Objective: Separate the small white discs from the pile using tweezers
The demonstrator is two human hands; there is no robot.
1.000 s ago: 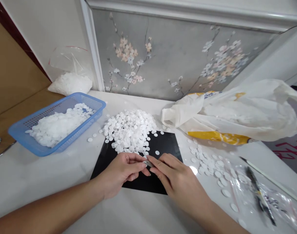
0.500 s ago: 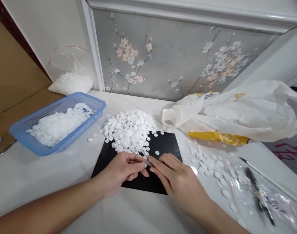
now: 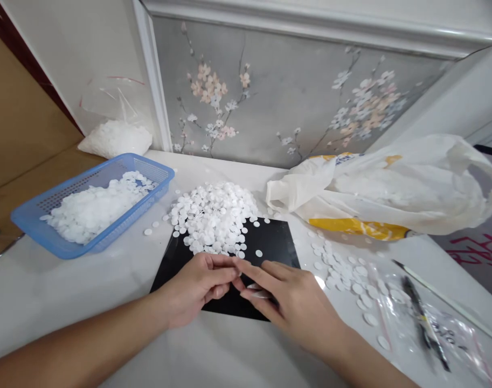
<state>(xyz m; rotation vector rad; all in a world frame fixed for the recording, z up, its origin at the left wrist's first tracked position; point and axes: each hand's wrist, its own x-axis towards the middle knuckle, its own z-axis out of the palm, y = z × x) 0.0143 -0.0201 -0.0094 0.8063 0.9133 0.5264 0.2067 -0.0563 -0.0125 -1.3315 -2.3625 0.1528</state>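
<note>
Over the black sheet [image 3: 233, 308], my left hand [image 3: 199, 285] is closed in a pinch of thumb and forefinger. What lies between those fingertips is too small and covered to make out. My right hand [image 3: 296, 296] touches the left fingertips with its forefinger. Two narrow, pale, pointed prongs of what look like tweezers [image 3: 261, 293] show between its thumb and fingers, aimed left. Just beyond both hands, a heap of small white round discs [image 3: 215, 215] covers the sheet's far left part. A single white disc [image 3: 259, 253] lies apart on the sheet.
A blue basket [image 3: 88, 249] with white discs stands left, before a clear bag of white pieces [image 3: 116, 140]. At right lie a white-and-yellow plastic bag [image 3: 371, 188], scattered discs [image 3: 342, 272], a black pen [image 3: 425, 320] on clear bags, and a thin pale stick [image 3: 443, 299].
The tweezers' tip has come away from the left fingertips and sits lower, within my right hand. My right forefinger has reached left onto the left fingertips. The left hand keeps its pinch.
</note>
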